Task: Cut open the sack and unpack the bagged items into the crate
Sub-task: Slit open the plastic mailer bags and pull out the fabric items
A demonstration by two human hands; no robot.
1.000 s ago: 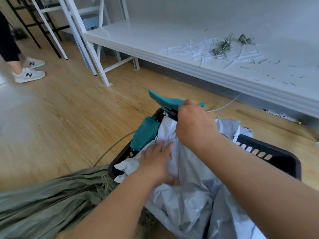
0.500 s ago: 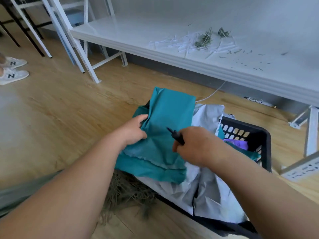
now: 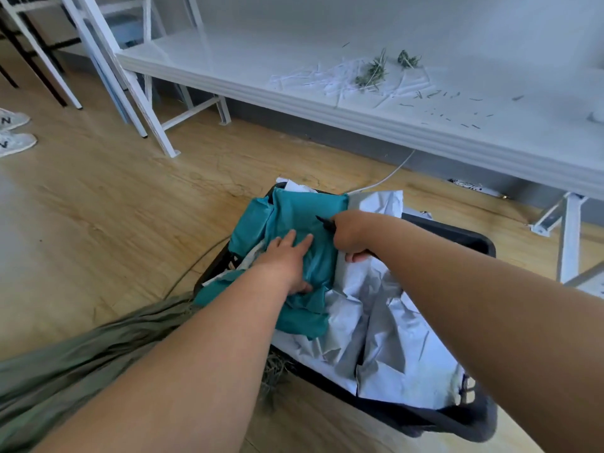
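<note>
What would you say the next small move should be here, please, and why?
Probably lift the left hand off the teal bag and reach back to the green sack. The bag already lies in the black crate under straight fingers, while the right hand grips a black cutter, blade near it.

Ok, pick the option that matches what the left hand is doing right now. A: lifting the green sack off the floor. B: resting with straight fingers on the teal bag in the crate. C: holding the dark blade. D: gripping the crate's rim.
B: the left hand lies flat with fingers extended on the teal bag inside the crate, while the right hand grips the dark blade.
</note>
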